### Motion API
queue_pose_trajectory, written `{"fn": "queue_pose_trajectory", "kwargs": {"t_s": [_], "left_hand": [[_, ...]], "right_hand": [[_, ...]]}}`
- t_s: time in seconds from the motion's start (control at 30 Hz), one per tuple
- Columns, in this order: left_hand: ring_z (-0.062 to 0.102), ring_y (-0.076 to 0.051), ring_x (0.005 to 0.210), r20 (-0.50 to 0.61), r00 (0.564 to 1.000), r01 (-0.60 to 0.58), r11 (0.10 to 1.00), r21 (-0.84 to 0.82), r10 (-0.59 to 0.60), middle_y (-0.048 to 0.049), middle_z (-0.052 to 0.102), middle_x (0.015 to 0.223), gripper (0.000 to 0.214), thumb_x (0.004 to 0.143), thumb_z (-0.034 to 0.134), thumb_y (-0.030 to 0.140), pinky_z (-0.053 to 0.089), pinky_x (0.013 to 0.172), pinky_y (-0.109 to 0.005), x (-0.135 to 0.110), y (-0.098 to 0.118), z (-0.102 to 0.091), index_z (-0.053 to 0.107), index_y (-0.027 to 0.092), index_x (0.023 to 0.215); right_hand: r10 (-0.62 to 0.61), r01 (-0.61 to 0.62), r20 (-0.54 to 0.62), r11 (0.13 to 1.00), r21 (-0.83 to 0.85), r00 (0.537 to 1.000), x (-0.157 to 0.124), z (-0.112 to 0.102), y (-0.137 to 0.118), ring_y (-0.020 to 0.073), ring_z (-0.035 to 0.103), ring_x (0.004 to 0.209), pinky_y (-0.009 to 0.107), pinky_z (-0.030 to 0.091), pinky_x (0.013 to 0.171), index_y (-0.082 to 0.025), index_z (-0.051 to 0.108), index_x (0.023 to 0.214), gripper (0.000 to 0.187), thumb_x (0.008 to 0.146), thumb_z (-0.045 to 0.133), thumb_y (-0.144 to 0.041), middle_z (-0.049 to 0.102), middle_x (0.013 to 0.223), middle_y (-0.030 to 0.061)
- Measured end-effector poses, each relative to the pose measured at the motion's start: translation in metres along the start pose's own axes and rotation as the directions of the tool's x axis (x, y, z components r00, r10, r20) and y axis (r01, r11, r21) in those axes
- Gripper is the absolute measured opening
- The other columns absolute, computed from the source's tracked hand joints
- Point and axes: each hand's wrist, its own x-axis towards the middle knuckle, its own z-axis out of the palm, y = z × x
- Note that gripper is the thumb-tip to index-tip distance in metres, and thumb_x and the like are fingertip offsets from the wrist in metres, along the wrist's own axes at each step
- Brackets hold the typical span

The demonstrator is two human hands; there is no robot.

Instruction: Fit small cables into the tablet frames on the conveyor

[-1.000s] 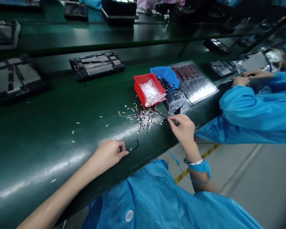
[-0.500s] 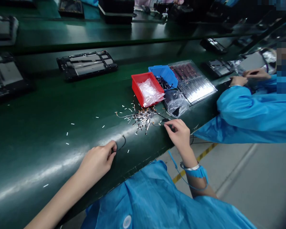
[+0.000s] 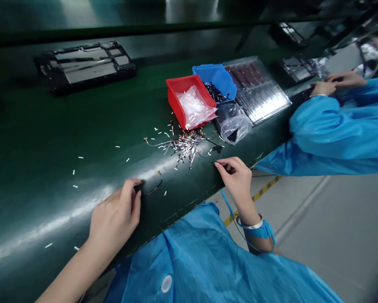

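My left hand (image 3: pixel 114 216) rests on the green belt (image 3: pixel 50 139) with its fingers pinched on one end of a thin black cable (image 3: pixel 152 187) that curves to the right. At the belt's near edge my right hand (image 3: pixel 236 179) is closed in a pinch on a small dark piece I cannot make out. Between and just beyond the hands lies a heap of small metal-tipped cables (image 3: pixel 185 147). A blue wrist strap (image 3: pixel 260 229) with a cord sits on my right wrist.
A red bin (image 3: pixel 176 94) with clear bags, a blue bin (image 3: pixel 218 75), a clear bag (image 3: pixel 234 126) and a clear parts tray (image 3: pixel 258 90) stand behind the heap. A black frame (image 3: pixel 83 67) lies on the belt. A person in blue (image 3: pixel 334 134) works at right.
The view has tilted down and the belt's frames have moved left. My left hand has drawn the black cable back to the left. My right hand has pulled slightly toward the belt's edge.
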Motion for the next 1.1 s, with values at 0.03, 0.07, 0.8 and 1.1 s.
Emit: {"fn": "queue_pose_trajectory", "kwargs": {"t_s": [0.03,0.07,0.8,1.1], "left_hand": [[0.062,-0.019,0.055,-0.106,0.992,-0.059,0.998,0.024,0.061,-0.0020,0.064,0.067,0.015,0.092,0.042,0.019,0.037,0.046,-0.025,-0.002,0.002,0.003,0.052,0.016,0.102],[0.064,-0.019,0.062,-0.182,0.974,-0.129,0.991,0.041,0.135,-0.0046,0.066,0.073,0.015,0.092,0.044,0.018,0.041,0.051,-0.026,-0.004,0.005,0.005,0.053,0.014,0.103],[0.044,-0.029,0.132,0.004,0.912,-0.411,0.912,-0.002,0.411,-0.0176,0.051,0.139,0.045,0.097,0.037,0.031,0.032,0.108,-0.044,-0.012,0.014,0.034,0.052,0.006,0.132],[0.041,-0.030,0.134,0.050,0.906,-0.420,0.907,0.000,0.420,-0.0179,0.050,0.140,0.045,0.097,0.037,0.030,0.033,0.108,-0.047,-0.012,0.015,0.034,0.051,0.005,0.132]], "right_hand": [[-0.014,0.014,0.000,1.000,-0.018,1.000,0.000,0.002,-0.001,0.0143,0.052,0.061,0.029,0.044,0.058,-0.021,0.071,0.076,0.004,0.078,0.067,-0.022,0.059,0.066,-0.0003],[-0.048,0.048,0.005,0.998,-0.033,0.999,0.001,0.003,-0.001,0.0145,0.053,0.063,0.029,0.044,0.059,-0.021,0.071,0.078,0.005,0.079,0.066,-0.022,0.060,0.068,0.0002],[-0.683,0.581,0.304,0.727,0.365,0.664,0.015,0.072,-0.082,0.0138,0.060,0.073,0.028,0.050,0.065,-0.019,0.064,0.079,0.012,0.088,0.057,-0.016,0.067,0.075,0.0029],[-0.737,0.681,0.266,0.676,0.282,0.622,0.012,0.071,-0.082,0.0152,0.058,0.071,0.029,0.051,0.064,-0.018,0.066,0.083,0.009,0.087,0.058,-0.014,0.066,0.073,0.0048]]}}
